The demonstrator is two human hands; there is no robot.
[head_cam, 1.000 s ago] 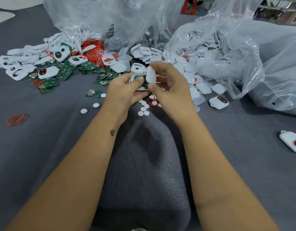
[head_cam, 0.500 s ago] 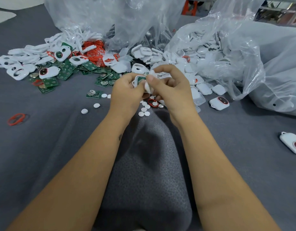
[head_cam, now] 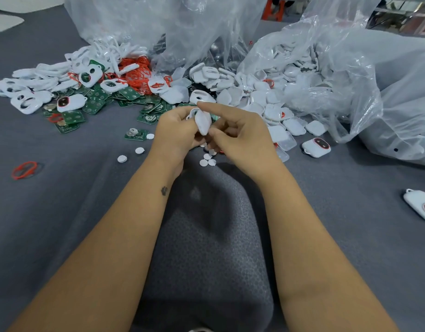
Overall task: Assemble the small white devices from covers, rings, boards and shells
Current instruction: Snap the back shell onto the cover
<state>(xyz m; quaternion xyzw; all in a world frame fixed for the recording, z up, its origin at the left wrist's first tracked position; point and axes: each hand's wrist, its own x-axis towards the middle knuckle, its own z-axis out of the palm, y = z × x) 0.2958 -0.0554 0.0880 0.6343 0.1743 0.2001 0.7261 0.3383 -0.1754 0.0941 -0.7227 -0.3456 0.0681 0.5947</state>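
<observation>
Both hands meet over the grey cloth near the parts heaps. My left hand [head_cam: 176,133] grips a small white device part, mostly hidden behind its fingers. Against it stands a white shell [head_cam: 202,121] on edge, pinched by my right hand [head_cam: 240,137] between thumb and fingers, the forefinger stretched over its top. Behind lie white covers [head_cam: 27,101], red rings [head_cam: 137,75] and green boards [head_cam: 96,105]. White shells [head_cam: 273,111] spill from a clear bag.
Two finished devices lie to the right, one [head_cam: 316,146] near the bag and one [head_cam: 420,204] at the frame edge. Small white discs [head_cam: 122,159] and a loose red ring [head_cam: 24,169] lie on the cloth. Clear plastic bags [head_cam: 350,68] fill the back and right.
The green board held in my left hand a second ago is now covered. My right hand has brought the white shell down against the part, and both hands sit slightly lower.
</observation>
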